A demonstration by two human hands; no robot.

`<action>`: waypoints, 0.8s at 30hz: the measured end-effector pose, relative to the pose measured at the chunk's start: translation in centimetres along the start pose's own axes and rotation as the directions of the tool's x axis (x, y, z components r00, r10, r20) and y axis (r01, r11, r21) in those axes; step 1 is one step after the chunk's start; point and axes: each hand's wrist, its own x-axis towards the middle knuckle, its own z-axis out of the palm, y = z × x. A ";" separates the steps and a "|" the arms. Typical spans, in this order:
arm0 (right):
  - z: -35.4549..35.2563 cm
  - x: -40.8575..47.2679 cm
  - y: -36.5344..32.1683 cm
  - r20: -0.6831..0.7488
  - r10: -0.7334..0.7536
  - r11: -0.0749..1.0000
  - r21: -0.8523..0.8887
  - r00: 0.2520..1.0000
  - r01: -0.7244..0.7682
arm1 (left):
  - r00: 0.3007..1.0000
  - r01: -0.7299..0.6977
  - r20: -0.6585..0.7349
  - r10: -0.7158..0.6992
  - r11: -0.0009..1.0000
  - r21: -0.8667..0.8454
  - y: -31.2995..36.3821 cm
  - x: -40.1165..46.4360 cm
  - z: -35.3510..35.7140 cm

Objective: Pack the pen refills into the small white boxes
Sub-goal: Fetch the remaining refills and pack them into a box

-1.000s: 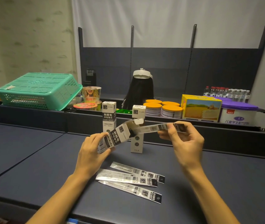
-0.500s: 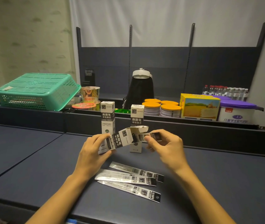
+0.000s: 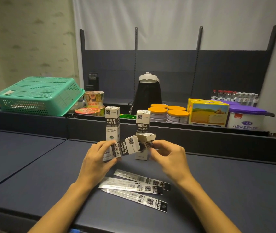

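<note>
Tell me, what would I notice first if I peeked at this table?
Two hands in the middle: the left hand holds a small white box with its flap open, while the right hand pushes a refill pack into it. Three more refill packs lie on the dark table just below. A big green basket sits upside down far left.

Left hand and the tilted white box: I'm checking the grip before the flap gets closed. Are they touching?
Touching. The head view shows the left hand with fingers and thumb wrapped round the lower end of the tilted white box, no gap visible.
</note>
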 end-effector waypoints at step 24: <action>0.9 -0.1 0.3 -0.001 -0.138 0.949 -0.286 0.990 0.132 | 1.000 -0.016 0.000 0.016 1.000 0.026 0.2 0.1 0.0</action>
